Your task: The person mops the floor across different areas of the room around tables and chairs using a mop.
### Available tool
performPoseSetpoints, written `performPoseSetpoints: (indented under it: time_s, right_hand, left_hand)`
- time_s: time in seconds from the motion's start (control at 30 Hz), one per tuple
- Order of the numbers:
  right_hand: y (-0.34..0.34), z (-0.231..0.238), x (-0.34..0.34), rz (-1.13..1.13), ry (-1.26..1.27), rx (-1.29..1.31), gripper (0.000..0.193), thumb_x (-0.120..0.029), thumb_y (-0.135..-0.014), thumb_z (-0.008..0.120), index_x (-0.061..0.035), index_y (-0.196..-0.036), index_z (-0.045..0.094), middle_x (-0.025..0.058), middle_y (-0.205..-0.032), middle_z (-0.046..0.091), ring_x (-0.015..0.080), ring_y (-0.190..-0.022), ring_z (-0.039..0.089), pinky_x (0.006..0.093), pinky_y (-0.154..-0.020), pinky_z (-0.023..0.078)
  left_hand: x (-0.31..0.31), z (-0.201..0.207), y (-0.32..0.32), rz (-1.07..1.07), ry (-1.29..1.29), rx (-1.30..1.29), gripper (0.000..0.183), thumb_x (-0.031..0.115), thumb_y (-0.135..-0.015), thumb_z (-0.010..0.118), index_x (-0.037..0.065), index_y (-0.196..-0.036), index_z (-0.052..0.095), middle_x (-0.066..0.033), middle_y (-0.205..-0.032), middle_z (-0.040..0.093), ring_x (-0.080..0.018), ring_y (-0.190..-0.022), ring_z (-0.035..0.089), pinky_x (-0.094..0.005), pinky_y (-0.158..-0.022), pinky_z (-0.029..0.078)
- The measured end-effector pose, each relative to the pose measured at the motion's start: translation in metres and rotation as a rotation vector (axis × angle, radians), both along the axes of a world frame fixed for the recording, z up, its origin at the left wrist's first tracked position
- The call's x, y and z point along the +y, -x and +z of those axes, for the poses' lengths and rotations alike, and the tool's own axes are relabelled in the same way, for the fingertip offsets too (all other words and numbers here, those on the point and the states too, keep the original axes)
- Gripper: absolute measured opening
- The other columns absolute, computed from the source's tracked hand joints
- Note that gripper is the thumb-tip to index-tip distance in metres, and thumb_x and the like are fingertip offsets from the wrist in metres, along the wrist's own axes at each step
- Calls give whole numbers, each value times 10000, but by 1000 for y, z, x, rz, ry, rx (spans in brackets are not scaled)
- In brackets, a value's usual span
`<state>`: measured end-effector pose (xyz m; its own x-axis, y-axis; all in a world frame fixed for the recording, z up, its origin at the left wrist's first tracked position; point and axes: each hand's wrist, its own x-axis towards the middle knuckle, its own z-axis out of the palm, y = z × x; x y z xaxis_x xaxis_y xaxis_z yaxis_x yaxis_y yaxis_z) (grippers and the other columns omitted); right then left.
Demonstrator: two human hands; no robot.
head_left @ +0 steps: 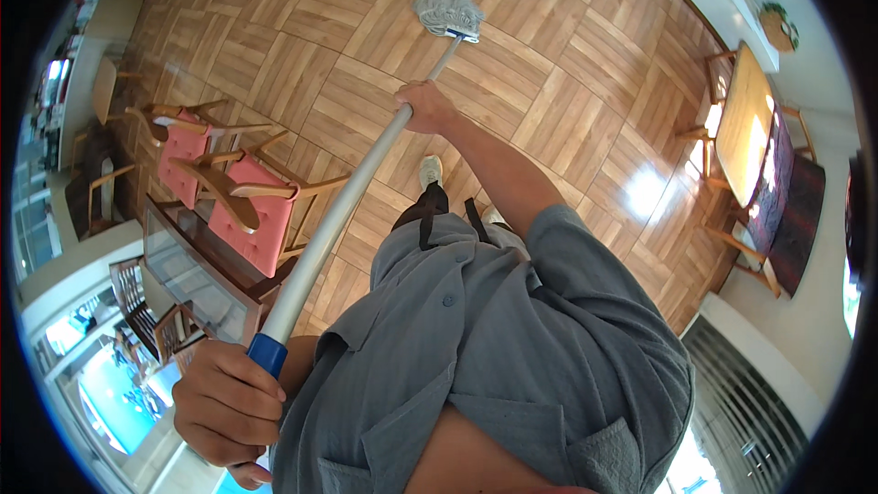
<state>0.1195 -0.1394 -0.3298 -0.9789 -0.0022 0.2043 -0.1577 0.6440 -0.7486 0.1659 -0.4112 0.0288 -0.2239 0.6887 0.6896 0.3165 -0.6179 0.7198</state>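
A mop runs from the lower left up to the top middle of the view. Its grey string head (448, 13) rests on the wood-patterned floor (366, 2), joined by a blue and white clamp (464, 36) to the silver handle (340, 220). My left hand (229, 402) is closed round the top end of the handle, at the blue grip (267, 354), beside my torso. Farther down the handle, my right hand (428, 108) wraps round it with the arm stretched forward. My shoe (431, 169) shows below that hand.
Wooden chairs with pink cushions (254, 220) stand close on the left, beside a glass-topped table (197, 279). At the right are a wooden table (743, 123) and a dark covered seat (794, 229). A white ledge (713, 0) with a potted plant (777, 26) lines the far right.
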Motion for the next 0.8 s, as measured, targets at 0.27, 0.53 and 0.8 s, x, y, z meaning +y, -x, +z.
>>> performPoseSetpoints:
  time_s: [0.27,0.53,0.8]
  right_hand:
    - [-119,-2,73,-211,-172,-155,136,-117,-613,642,-70,-631,515,101,-688,571,309,-766,579,414,-731,421]
    - [-264,-25,135,-560,-203,-276,120,-176,-605,661,-103,-676,597,103,-733,618,307,-798,608,417,-770,440]
    - [-389,-42,142,-845,-198,-254,99,-147,-641,640,-104,-626,553,78,-701,603,305,-760,593,427,-734,440]
  left_hand:
    - [51,-16,-25,-216,-55,-120,270,193,-696,693,104,-552,482,-5,-470,543,-105,-395,518,-240,-454,476]
    - [142,-38,-46,-706,44,-100,271,168,-720,665,94,-549,469,-46,-511,561,-172,-418,537,-277,-458,453]
    - [204,-64,-80,-968,74,-174,208,107,-671,596,92,-532,442,-52,-508,533,-188,-414,525,-294,-471,421]
